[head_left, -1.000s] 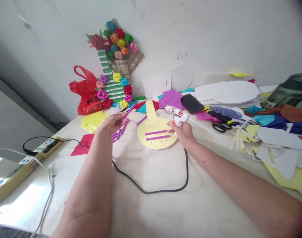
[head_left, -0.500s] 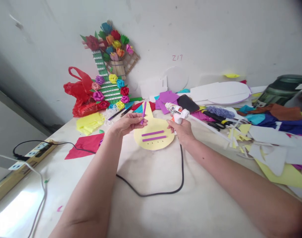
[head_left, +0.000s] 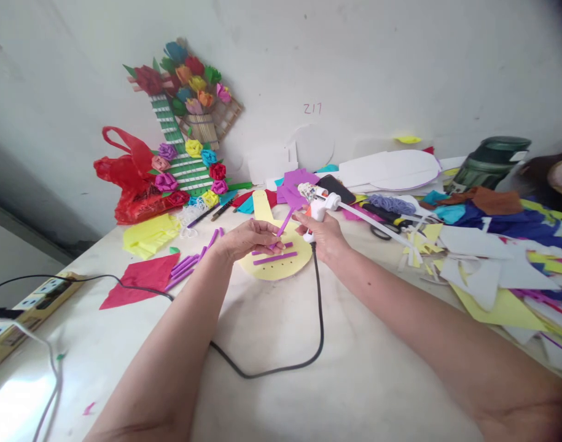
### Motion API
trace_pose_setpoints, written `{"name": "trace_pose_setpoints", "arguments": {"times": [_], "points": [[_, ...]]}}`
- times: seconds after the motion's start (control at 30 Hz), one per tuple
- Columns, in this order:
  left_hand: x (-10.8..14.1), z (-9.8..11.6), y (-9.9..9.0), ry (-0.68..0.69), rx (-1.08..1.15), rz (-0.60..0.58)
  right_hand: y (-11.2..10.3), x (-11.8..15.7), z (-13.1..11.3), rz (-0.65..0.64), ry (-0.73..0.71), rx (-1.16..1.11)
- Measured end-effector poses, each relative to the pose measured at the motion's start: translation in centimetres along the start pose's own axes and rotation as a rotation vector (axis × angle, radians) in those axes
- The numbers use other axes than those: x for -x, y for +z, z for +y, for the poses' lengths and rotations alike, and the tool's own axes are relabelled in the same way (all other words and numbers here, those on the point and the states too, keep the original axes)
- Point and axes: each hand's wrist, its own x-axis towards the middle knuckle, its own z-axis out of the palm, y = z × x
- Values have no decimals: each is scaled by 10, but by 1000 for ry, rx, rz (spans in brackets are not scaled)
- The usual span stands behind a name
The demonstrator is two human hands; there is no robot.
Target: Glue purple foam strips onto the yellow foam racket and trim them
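Between the fingertips of my left hand (head_left: 252, 238) is a thin purple paper stick (head_left: 286, 221), tilted up to the right. My right hand (head_left: 324, 230) is wrapped round a white hot glue gun (head_left: 318, 209); its nozzle points left and a long white glue stick (head_left: 373, 218) juts from its back. Beneath both hands lies a yellow guitar-shaped cutout (head_left: 294, 268) with a row of small dots. Two purple sticks lie across it, the lower one (head_left: 275, 258) in plain view and the upper partly behind my left fingers. More purple sticks (head_left: 185, 267) lie left of my forearm.
A black cord (head_left: 281, 372) loops from the glue gun across the table. At left lie a power strip (head_left: 36, 304) and red paper (head_left: 136, 282). A paper-flower guitar (head_left: 183, 162) leans on the wall. Paper scraps (head_left: 483, 270), scissors (head_left: 384, 232) and a dark phone (head_left: 336, 189) lie rightward.
My left hand has lowered toward the yellow cutout, and its purple stick has tipped from near upright to slanting right. The glue gun stays in my right hand. The whole view has shifted.
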Motion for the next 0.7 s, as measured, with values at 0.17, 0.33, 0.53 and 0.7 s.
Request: {"name": "trace_pose_setpoints", "arguments": {"times": [0.17, 0.33, 0.53, 0.7], "points": [[-3, 1, 7, -15, -68, -31, 0, 0, -2, 36, -28, -40], [-2, 2, 10, 16, -84, -59, 0, 0, -3, 17, -21, -48], [-7, -1, 12, 99, -145, 34, 3, 2, -3, -26, -10, -43], [-5, 2, 4, 160, -68, 204, 0, 1, -2, -52, -2, -38]]}}
